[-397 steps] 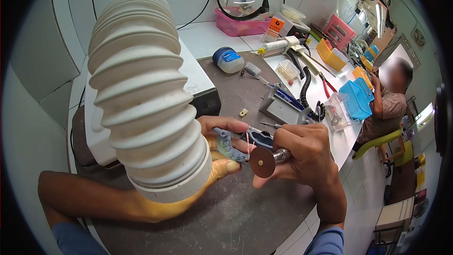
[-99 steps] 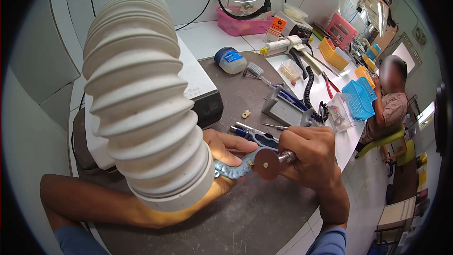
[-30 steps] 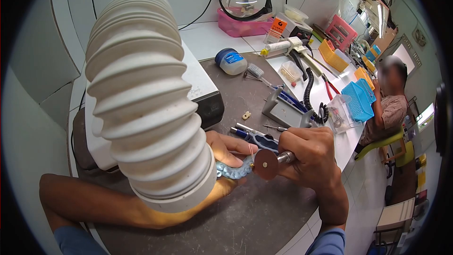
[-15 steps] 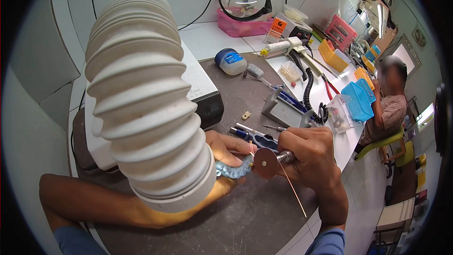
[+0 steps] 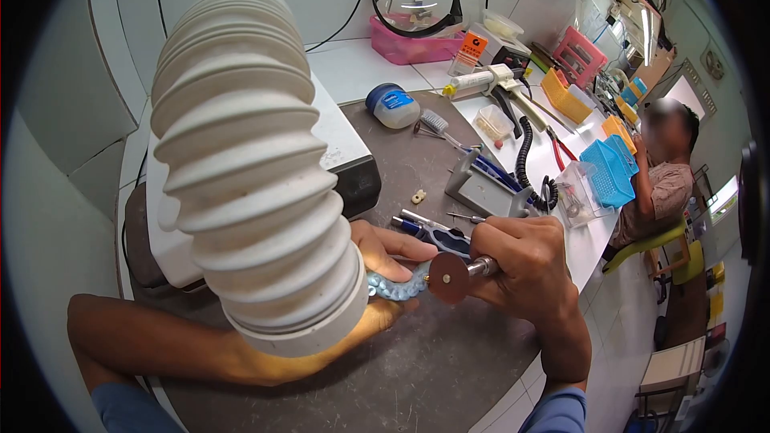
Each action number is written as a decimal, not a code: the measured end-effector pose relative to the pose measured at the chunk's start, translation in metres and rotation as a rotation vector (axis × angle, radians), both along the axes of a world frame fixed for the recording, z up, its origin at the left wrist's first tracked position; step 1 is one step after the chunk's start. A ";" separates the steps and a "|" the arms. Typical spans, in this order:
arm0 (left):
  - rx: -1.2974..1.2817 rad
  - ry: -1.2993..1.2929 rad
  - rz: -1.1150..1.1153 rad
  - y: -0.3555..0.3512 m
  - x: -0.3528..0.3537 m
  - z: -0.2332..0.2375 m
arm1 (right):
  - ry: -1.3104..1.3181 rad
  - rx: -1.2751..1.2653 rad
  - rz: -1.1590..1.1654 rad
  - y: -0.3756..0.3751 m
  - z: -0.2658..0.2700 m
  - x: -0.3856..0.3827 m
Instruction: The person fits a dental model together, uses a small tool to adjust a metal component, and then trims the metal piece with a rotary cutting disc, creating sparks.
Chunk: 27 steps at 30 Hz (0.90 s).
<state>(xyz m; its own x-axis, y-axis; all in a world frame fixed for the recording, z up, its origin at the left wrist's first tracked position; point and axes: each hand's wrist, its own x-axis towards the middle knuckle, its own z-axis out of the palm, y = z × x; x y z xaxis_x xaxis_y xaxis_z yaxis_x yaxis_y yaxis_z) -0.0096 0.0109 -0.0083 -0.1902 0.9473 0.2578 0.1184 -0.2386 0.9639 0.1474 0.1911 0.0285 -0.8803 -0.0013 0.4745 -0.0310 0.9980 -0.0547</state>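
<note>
My left hand (image 5: 383,252) pinches a blue dental arch piece (image 5: 395,285) between thumb and fingers, partly hidden by the hose mouth. My right hand (image 5: 521,265) is wrapped round a metal rotary handpiece (image 5: 483,266). A reddish-brown cutting disc (image 5: 448,278) on its tip is at the right end of the blue piece; whether they touch I cannot tell.
A white ribbed hose (image 5: 249,168) fills the left side. Beyond my hands are a grey tool holder (image 5: 485,184), blue-lidded jar (image 5: 393,105), pink basket (image 5: 409,46), dispensing gun (image 5: 481,80) and blue basket (image 5: 607,175). A person (image 5: 666,168) sits at the far right.
The thin pinkish rods that stuck out beside the disc no longer show. The disc and my right hand have shifted very slightly left.
</note>
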 end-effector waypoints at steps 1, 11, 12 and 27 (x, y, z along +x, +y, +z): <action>0.083 -0.048 0.006 0.003 0.000 0.002 | 0.000 0.002 0.011 0.000 0.000 0.000; -0.097 0.079 0.031 0.001 -0.002 0.008 | 0.007 -0.015 -0.015 -0.002 0.002 0.001; -0.063 0.057 0.011 0.002 -0.003 0.005 | 0.007 -0.013 -0.012 -0.002 0.002 0.001; -0.081 -0.090 0.003 -0.002 0.003 0.011 | 0.062 -0.123 0.030 0.000 0.004 0.001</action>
<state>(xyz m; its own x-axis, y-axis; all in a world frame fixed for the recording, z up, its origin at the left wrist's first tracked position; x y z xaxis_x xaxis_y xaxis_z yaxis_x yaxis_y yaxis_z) -0.0066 0.0084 0.0028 -0.2117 0.9637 0.1627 0.0314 -0.1597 0.9867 0.1481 0.1909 0.0324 -0.8495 0.0346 0.5265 -0.0675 0.9825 -0.1736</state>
